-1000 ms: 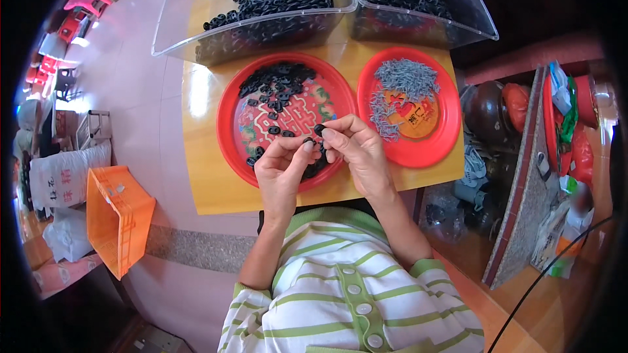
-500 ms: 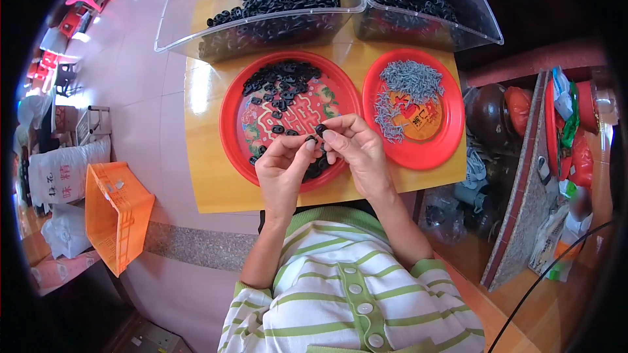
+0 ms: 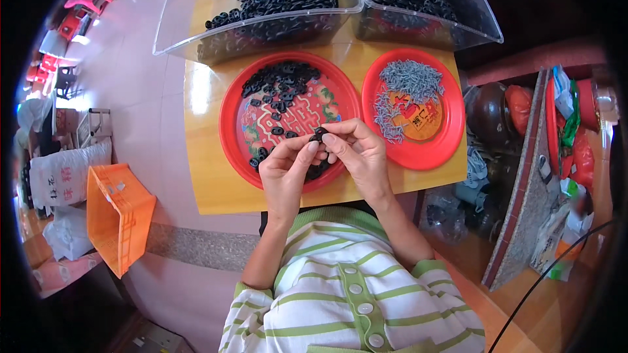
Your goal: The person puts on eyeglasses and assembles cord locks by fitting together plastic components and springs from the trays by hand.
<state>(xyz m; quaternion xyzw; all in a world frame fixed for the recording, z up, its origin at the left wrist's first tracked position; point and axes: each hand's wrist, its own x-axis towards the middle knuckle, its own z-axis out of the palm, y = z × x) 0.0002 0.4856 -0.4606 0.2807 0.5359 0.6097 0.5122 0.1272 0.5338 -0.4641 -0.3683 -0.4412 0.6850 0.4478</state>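
Observation:
Over the near part of a round red tray [image 3: 226, 117], my left hand [image 3: 286, 168] and my right hand [image 3: 358, 158] meet with their fingertips pinched. Between them is a small black oval part [image 3: 319, 132], gripped from both sides; whether it is one part or two pressed together I cannot tell. Loose black parts [image 3: 281, 85] are heaped at the far side of the tray, and several more lie around my fingers, partly hidden by my hands. To the right, a red plate [image 3: 435, 155] bears a pile of small grey screw-like pins [image 3: 411, 80].
Two clear plastic bins [image 3: 261, 31] full of black parts stand at the back of the yellow wooden table [image 3: 209, 186]. An orange crate [image 3: 121, 216] and white sacks [image 3: 69, 173] are on the left. A dark jar [image 3: 490, 114] and bags stand beyond the right edge.
My hands have come closer together, so the black parts at the two fingertips now meet. The tray, plate and bins stay where they were.

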